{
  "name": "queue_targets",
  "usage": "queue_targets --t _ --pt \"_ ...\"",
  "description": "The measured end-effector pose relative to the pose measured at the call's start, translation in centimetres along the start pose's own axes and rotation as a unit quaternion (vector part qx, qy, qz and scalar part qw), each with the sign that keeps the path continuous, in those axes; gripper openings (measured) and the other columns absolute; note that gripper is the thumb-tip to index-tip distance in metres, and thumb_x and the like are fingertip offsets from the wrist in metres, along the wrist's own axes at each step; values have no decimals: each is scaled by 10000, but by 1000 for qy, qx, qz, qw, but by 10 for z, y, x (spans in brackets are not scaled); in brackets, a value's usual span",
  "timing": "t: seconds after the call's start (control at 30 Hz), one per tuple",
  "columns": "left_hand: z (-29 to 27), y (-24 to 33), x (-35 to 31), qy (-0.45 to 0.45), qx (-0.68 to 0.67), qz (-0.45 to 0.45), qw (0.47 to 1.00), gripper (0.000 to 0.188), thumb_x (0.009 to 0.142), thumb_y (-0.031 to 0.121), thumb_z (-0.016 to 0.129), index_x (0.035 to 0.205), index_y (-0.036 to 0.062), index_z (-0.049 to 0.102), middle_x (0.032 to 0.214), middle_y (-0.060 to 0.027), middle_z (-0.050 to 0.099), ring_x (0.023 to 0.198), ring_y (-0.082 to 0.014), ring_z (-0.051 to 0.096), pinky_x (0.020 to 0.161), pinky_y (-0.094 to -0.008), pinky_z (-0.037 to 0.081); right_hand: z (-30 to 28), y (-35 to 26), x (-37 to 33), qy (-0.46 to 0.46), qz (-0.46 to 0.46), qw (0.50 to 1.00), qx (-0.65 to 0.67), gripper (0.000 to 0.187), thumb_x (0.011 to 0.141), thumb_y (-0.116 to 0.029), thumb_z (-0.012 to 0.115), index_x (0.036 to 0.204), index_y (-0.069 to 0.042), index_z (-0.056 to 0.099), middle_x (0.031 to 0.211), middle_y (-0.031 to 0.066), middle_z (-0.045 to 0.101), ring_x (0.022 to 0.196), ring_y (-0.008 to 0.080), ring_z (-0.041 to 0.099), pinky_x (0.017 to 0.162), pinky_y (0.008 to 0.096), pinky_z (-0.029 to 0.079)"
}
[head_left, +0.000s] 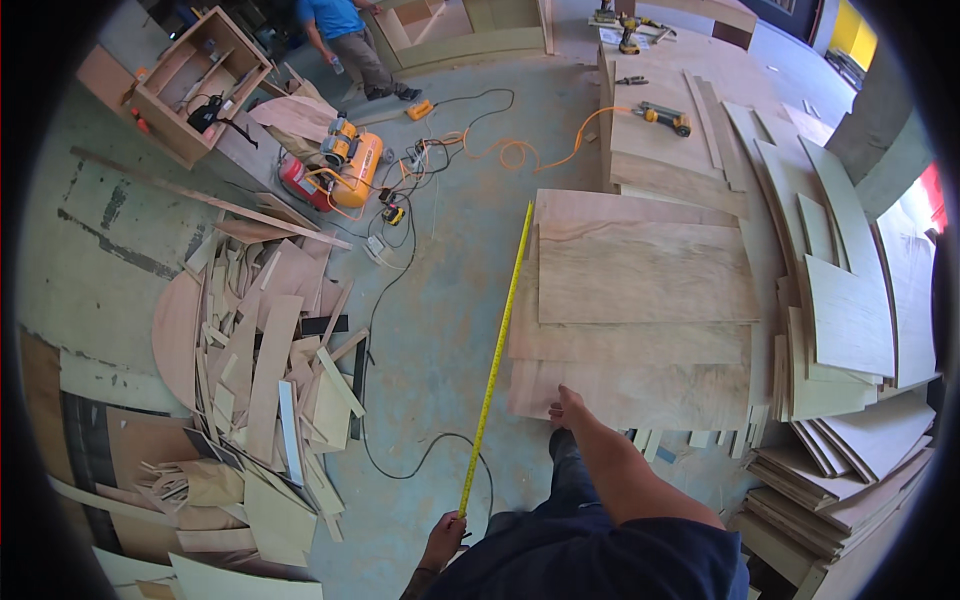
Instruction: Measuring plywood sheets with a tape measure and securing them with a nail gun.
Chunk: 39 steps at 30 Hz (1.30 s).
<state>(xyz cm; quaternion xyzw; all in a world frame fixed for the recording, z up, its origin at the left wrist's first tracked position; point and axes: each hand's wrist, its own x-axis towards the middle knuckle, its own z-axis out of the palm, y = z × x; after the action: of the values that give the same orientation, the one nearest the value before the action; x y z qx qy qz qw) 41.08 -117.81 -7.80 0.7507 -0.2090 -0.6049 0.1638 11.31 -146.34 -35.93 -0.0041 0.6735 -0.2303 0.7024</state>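
Observation:
My left hand (443, 541) is low in the view, closed around the near end of a tape measure. Its yellow blade (493, 362) runs out far ahead, slanting slightly right and passing left of a stack of plywood sheets (640, 270). The tape's case is mostly hidden by my fingers. At the near left corner of the stack, my right hand (567, 406) is over the edge of the lowest visible sheet (660, 392). Its index finger is stretched out, with nothing visible in the hand. Whether it touches the wood I cannot tell.
Wood offcuts (265, 370) are heaped at left. An orange air compressor (352, 170) stands beyond them, with hoses and cables across the floor. Panels (845, 320) lean at right. A nail gun (664, 118) lies on the far sheets. Another person (345, 40) stands at the back.

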Motion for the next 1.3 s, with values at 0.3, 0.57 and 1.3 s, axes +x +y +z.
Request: queue_targets --t 0.3,0.57,1.3 --pt "0 85 76 -7 0 -33 999 309 1007 290 592 1254 105 609 950 0 594 891 -116 606 703 -375 619 -12 -94 89 -33 42 941 334 504 982 -470 532 1322 -122 398 974 148 544 718 285 556 633 431 532" --pt "10 84 90 -8 -55 25 998 422 1016 422 592 1305 114 587 992 -37 630 917 -177 606 780 -366 499 -36 -189 97 75 -70 927 362 346 1046 -392 455 1149 -64 489 950 181 643 743 295 619 606 385 557" --pt "41 -24 135 -48 -21 -57 997 309 992 379 618 1123 100 639 812 2 583 662 -104 543 542 -309 529 -145 -27 -92 -5 43 929 -367 467 980 -421 569 1276 -60 591 1067 107 690 880 217 655 724 377 529"
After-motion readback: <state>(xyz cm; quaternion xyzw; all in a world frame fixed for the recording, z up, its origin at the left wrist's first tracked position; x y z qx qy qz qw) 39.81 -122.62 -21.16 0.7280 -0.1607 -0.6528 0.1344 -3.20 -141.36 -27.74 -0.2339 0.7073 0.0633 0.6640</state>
